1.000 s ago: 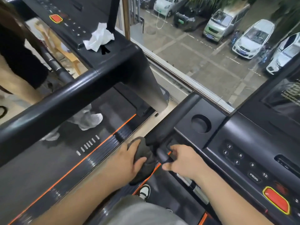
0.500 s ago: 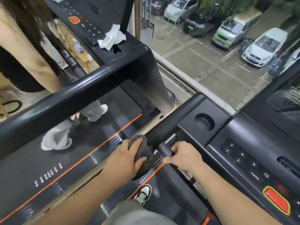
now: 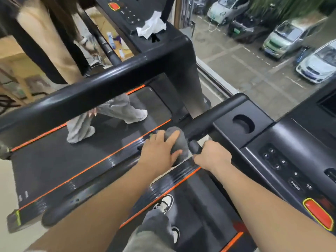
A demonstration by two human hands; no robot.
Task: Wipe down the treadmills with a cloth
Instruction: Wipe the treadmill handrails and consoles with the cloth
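Note:
I stand on a black treadmill whose console (image 3: 283, 160) is at the right. My left hand (image 3: 160, 151) grips a dark grey cloth (image 3: 177, 140) wrapped round the left handrail (image 3: 205, 122). My right hand (image 3: 212, 157) curls round a short black handle (image 3: 194, 147) just right of the cloth. The two hands are almost touching.
A second treadmill stands on the left, its thick handrail (image 3: 94, 91) crossing the view. A person (image 3: 60, 42) in grey trousers walks on its belt. A white tissue (image 3: 151, 28) lies on its console. A window looks down on parked cars (image 3: 316, 66).
The view has shifted so that more of the left treadmill shows. The person on it has stepped along the belt. My hands keep their grips on the cloth and the handle.

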